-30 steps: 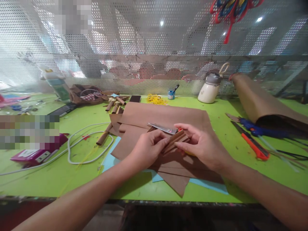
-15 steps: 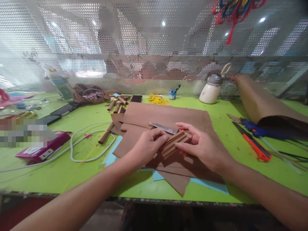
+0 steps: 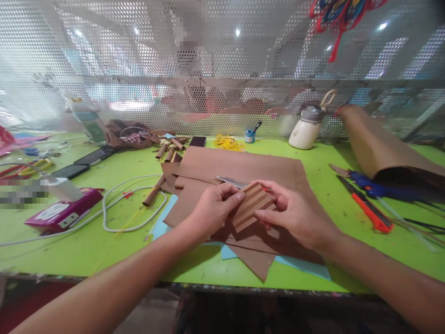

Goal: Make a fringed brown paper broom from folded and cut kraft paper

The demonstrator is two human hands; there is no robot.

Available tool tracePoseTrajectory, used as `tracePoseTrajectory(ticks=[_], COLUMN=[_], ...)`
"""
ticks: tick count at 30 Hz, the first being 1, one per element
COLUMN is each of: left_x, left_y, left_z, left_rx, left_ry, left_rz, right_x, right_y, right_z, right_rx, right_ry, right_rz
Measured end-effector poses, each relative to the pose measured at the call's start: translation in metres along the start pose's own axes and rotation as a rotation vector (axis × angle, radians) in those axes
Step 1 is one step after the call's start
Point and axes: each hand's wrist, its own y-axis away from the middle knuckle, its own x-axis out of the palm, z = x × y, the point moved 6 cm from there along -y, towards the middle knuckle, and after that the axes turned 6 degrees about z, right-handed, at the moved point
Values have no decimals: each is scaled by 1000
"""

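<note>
Between my two hands is a small piece of pleated brown paper (image 3: 253,207), its folds showing as light and dark stripes. My left hand (image 3: 217,206) pinches its left edge between thumb and fingers. At the opposite edge, my right hand (image 3: 290,211) grips it, thumb on the front and fingers partly hidden behind. Just beyond the hands, scissors (image 3: 229,181) lie on large brown paper sheets (image 3: 239,162), their handles mostly covered by the folded piece and my right hand. Light blue paper (image 3: 302,268) sticks out from under the brown sheets.
Left on the green table (image 3: 194,269) are a purple power strip (image 3: 62,213), a looped white cable (image 3: 104,208) and rolled brown paper tubes (image 3: 170,150). To the right lie a red utility knife (image 3: 371,211), a blue glue gun (image 3: 368,185) and a large paper roll (image 3: 385,144). A white bottle (image 3: 304,130) stands behind.
The pleated paper has spread wider and flatter between my hands, so its stripes show more fully. Both hands stay in nearly the same place.
</note>
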Motion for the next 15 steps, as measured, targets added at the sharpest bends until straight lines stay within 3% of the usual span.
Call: tracePoseTrajectory(ticks=[15], left_x=[6], left_y=[4], left_z=[2], left_rx=[-113], left_ry=[428], left_rz=[84], right_x=[-1], right_y=[-1], right_z=[-8], right_rx=[-40], right_ry=[-22], right_rz=[25])
